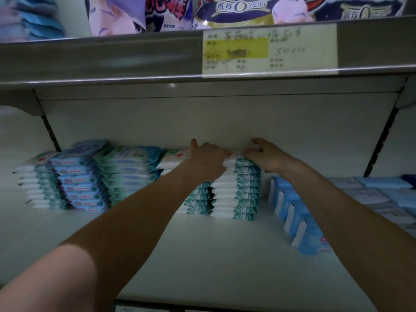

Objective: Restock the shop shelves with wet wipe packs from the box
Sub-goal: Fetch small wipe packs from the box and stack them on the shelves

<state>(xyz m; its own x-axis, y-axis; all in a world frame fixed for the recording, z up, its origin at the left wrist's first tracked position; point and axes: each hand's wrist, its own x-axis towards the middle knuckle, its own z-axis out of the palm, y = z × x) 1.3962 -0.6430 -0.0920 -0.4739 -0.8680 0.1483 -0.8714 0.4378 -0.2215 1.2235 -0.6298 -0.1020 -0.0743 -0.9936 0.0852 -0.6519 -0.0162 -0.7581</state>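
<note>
A tall stack of white and teal wet wipe packs (238, 190) stands at the back of the white shelf (202, 255). Both my hands are at its top. My left hand (207, 161) lies on the left end of the top pack (235, 154), fingers bent over its edge. My right hand (267, 156) holds the right end of that same pack, fingers curled down its side. A second teal stack (198, 201) stands just left, partly hidden by my left forearm. The box is out of view.
More stacks stand further left: teal (128, 170), blue (78, 183) and white-teal (38, 185). Blue and white packs (299, 215) stand on edge at the right, with flat pale packs (382, 194) beyond. An upper shelf edge with a price label (270, 50) hangs overhead.
</note>
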